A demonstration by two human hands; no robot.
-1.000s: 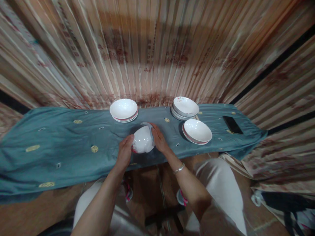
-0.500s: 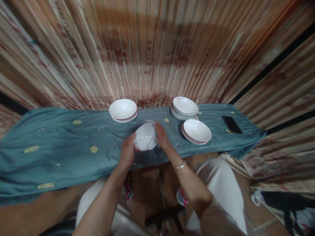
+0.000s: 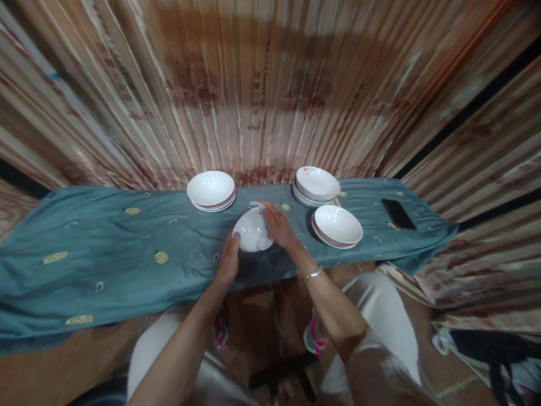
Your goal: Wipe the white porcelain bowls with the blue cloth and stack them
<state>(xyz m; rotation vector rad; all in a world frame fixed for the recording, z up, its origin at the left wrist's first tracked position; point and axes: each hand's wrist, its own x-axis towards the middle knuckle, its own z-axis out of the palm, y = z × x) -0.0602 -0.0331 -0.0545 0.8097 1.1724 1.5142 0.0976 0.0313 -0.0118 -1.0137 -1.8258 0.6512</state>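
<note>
The left hand (image 3: 229,263) holds one white bowl (image 3: 252,232), the right hand (image 3: 280,228) one cloth (image 3: 256,204) against it; three dish stacks (image 3: 337,225) stand at its ten, two and three o'clock.

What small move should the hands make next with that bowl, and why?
I'd probably have the left hand turn the white bowl slightly. That hand grips the bowl's near-left edge, while the right hand holds what looks like a pale cloth at its far edge, so a small turn would likely bring another part of the rim to the cloth.
</note>
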